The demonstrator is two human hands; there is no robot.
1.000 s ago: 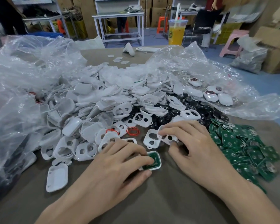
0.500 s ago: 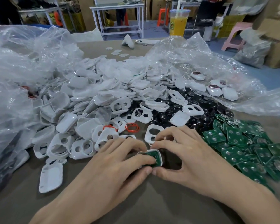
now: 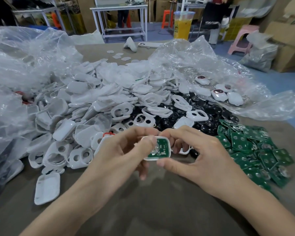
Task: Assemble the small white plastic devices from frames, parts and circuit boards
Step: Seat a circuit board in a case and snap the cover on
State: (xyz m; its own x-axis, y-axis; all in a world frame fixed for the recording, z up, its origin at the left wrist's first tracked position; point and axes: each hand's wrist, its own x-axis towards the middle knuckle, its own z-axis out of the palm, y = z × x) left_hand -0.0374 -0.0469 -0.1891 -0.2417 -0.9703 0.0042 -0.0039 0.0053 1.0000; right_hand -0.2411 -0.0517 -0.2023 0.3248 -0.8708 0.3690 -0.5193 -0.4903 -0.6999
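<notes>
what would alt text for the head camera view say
The left hand and right hand hold a small white shell with a green circuit board seated in it above a brown table. Behind lie a heap of white frames, black round parts and a pile of green boards, amid clear plastic bags.

Two bare arms in shot: the person's left hand (image 3: 119, 150) and right hand (image 3: 203, 150) are both uncovered, and each forearm is bare right down to the bottom edge of the picture. The fingers are slim, the nails short and plain. The left thumb is blurred.
</notes>
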